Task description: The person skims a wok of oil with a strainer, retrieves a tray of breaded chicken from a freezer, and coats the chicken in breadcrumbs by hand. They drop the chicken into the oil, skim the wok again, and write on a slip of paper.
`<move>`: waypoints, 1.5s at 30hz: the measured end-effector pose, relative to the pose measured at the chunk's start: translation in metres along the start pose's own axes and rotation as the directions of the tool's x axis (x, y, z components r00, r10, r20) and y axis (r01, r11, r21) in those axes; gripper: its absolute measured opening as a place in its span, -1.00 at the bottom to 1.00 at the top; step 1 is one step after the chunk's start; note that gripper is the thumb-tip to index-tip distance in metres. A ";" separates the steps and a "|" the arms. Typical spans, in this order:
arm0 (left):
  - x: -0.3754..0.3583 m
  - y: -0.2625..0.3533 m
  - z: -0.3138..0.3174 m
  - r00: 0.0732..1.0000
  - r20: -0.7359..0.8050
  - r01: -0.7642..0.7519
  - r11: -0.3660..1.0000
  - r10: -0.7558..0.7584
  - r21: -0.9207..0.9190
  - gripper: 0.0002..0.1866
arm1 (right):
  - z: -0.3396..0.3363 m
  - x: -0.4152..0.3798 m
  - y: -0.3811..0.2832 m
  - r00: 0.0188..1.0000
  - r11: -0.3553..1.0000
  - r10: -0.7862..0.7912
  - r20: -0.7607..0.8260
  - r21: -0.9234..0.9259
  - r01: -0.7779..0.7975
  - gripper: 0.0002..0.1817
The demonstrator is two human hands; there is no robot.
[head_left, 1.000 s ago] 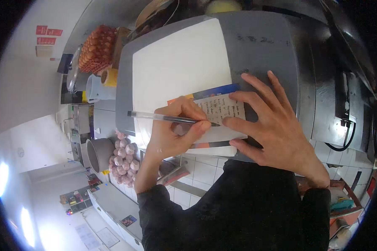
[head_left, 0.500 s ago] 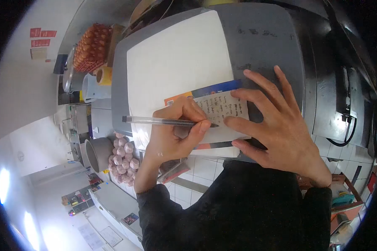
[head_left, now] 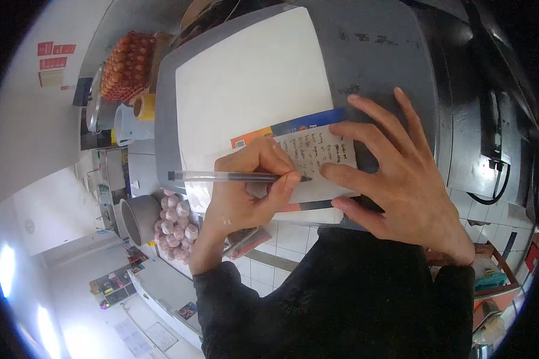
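Note:
My left hand [head_left: 248, 185] is closed round a clear pen [head_left: 221, 176] with a dark ink tube. Its tip touches a small sheet of paper [head_left: 317, 186] that bears several lines of handwriting. Spread fingers of my right hand [head_left: 395, 173] rest on the sheet's right part, thumb near its lower edge. Beneath the sheet lies a blue and orange printed item [head_left: 308, 121], partly covered. Under both is a large white sheet or pad [head_left: 251, 72] on a dark grey surface [head_left: 383, 66].
At the left are stacked egg trays [head_left: 126, 66], a yellow roll [head_left: 144, 106], a pale plastic container [head_left: 132, 124], a grey pot [head_left: 142, 220] and a bag of garlic bulbs [head_left: 176, 227]. Metal equipment [head_left: 473, 131] stands at the right, above an orange-red crate [head_left: 497, 293].
The view has shifted slightly. The pen's rear end sits a little lower and further left, while its tip stays at nearly the same place on the sheet. Both hands keep their pose.

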State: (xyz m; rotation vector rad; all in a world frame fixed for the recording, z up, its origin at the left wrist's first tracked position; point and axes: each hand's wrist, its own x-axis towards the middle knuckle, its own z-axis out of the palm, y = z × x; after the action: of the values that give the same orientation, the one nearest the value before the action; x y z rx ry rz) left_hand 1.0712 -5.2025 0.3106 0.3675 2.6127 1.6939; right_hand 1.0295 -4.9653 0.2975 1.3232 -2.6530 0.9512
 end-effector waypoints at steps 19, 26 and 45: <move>-0.001 0.001 -0.003 0.996 -0.042 -0.083 0.994 0.081 -0.065 -0.81 | 0.000 0.000 0.001 1.000 1.000 -0.024 -0.014 -0.019 0.023 -0.67; -0.035 0.006 -0.026 0.871 -0.408 -0.363 0.918 0.274 -0.159 -0.69 | -0.007 0.006 -0.001 0.997 0.997 -0.005 -0.083 -0.072 -0.001 -0.51; -0.056 0.073 0.141 0.882 -0.139 -0.418 0.610 0.451 -0.673 -0.53 | -0.095 -0.176 0.016 0.806 0.858 0.324 -0.496 0.513 -0.029 -0.63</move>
State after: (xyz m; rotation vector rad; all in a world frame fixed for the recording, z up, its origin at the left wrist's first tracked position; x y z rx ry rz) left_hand 1.1588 -5.0579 0.3110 1.0424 1.7052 2.5931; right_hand 1.1082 -4.7816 0.3165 0.6411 -2.1557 1.7989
